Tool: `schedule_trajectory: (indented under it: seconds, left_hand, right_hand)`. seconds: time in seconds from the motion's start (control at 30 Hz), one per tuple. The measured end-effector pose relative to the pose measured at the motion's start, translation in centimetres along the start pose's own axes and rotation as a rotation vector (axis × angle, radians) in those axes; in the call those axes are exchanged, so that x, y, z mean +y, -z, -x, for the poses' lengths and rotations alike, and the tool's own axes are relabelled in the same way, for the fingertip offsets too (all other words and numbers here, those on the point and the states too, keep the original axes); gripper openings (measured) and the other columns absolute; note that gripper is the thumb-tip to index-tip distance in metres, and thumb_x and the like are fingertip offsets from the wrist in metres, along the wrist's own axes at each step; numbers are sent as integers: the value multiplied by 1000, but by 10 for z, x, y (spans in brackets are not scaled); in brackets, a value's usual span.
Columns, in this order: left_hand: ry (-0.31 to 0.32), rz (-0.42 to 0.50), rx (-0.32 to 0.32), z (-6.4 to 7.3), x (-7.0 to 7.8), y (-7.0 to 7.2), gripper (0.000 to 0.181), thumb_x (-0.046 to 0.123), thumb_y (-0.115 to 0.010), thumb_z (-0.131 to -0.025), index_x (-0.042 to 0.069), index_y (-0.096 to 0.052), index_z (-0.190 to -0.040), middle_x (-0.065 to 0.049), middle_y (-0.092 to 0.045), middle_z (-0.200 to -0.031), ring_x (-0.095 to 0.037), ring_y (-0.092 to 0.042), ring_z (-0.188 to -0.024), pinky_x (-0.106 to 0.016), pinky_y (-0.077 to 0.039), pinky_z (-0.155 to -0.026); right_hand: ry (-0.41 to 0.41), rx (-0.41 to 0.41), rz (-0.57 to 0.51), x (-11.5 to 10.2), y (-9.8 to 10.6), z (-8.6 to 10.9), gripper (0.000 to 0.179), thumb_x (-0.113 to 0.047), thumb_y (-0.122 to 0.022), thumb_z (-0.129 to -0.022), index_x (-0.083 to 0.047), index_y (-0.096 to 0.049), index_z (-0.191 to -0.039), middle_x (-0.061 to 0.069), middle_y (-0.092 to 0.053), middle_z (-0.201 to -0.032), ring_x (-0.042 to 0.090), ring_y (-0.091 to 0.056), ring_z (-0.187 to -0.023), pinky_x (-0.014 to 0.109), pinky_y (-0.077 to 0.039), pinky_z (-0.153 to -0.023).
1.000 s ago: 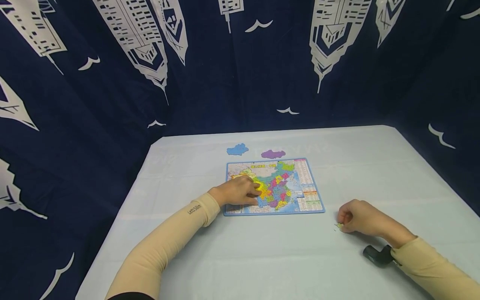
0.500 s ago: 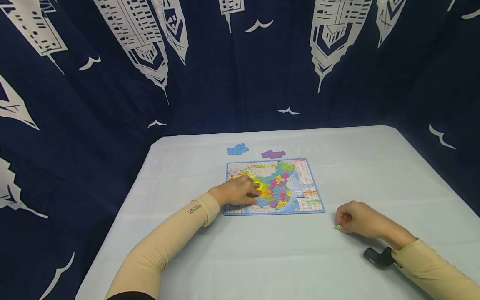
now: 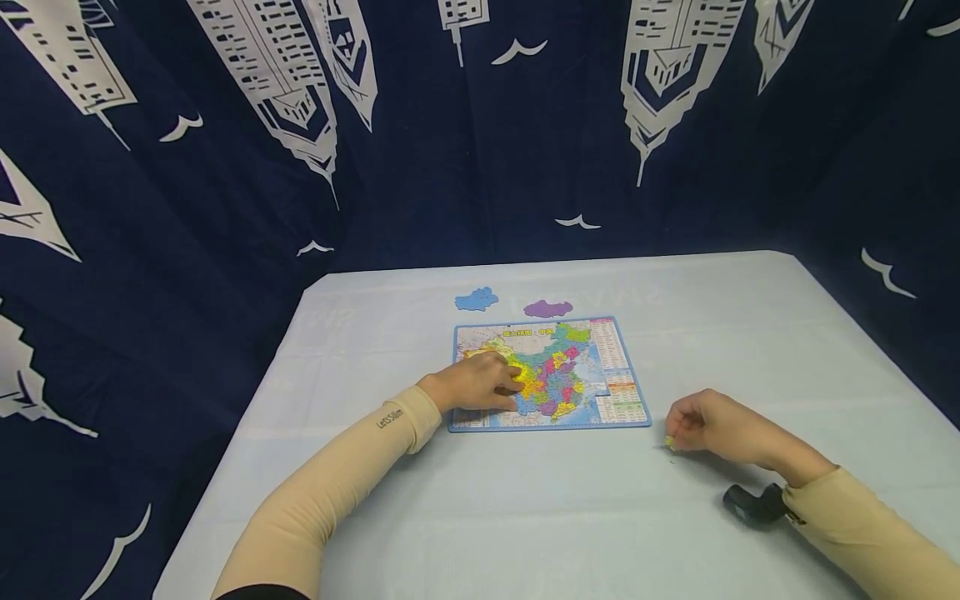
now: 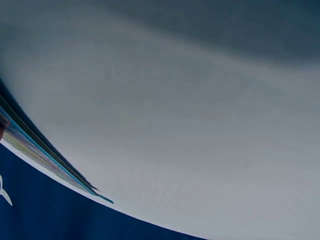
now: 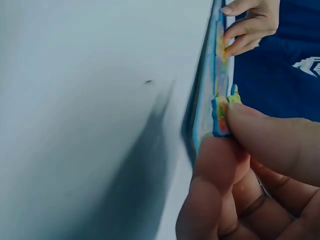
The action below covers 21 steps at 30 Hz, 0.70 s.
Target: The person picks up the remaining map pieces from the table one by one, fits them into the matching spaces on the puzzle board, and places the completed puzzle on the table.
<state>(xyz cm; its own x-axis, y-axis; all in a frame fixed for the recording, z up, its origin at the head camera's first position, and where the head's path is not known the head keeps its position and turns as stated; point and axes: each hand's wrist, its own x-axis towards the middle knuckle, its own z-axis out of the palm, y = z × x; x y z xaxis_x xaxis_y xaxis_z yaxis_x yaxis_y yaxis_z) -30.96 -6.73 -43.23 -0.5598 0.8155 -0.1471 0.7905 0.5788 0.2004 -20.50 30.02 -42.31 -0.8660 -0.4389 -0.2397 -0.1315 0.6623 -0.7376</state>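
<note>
A map puzzle board [image 3: 621, 407] with a blue border and many-coloured regions lies mid-table. My left hand [image 3: 480, 383] rests on its left part, fingers spread loosely and covering some of the map. To the right of the board my right hand [image 3: 720, 429] pinches a small puzzle piece [image 5: 221, 117] between thumb and forefinger. Yellow and red show on its face, blue along its edge. The right wrist view has the piece overlapping the board. In the left wrist view the board [image 4: 50, 162] appears edge-on at the left.
Behind the board lie a blue puzzle piece [image 3: 476, 299] and a purple puzzle piece [image 3: 548, 309]. A tiny dark speck [image 5: 148, 81] is on the white tabletop [image 3: 480, 533] near the right hand. Dark blue printed cloth [image 3: 480, 167] hangs beyond the table's far edge.
The right hand has moved slightly left and up in the head view, carrying the small puzzle piece off from the dark speck. The left hand stays on the board.
</note>
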Motion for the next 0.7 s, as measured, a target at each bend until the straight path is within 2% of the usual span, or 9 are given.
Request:
schedule_trajectory:
  seconds: [0.3,0.7]
  left_hand:
    - [6,1,3,-1,0,0,43,37,-70,-94,11,-68,-128,-13,-58,-143,-23,-60,-127,-35,-44,-113]
    - [-4,3,12,0,-1,-1,42,36,-70,-93,11,-69,-127,-13,-58,-143,-23,-60,-126,-35,-45,-111]
  right_hand:
    - [-4,-15,-133,-11,9,-26,8,0,-67,-88,4,-65,-95,6,-65,-84,11,-58,-74,25,-55,-68]
    - [-31,-26,-197,-26,11,-63,13,-2,-66,-90,7,-65,-100,5,-66,-87,15,-59,-77,25,-54,-71]
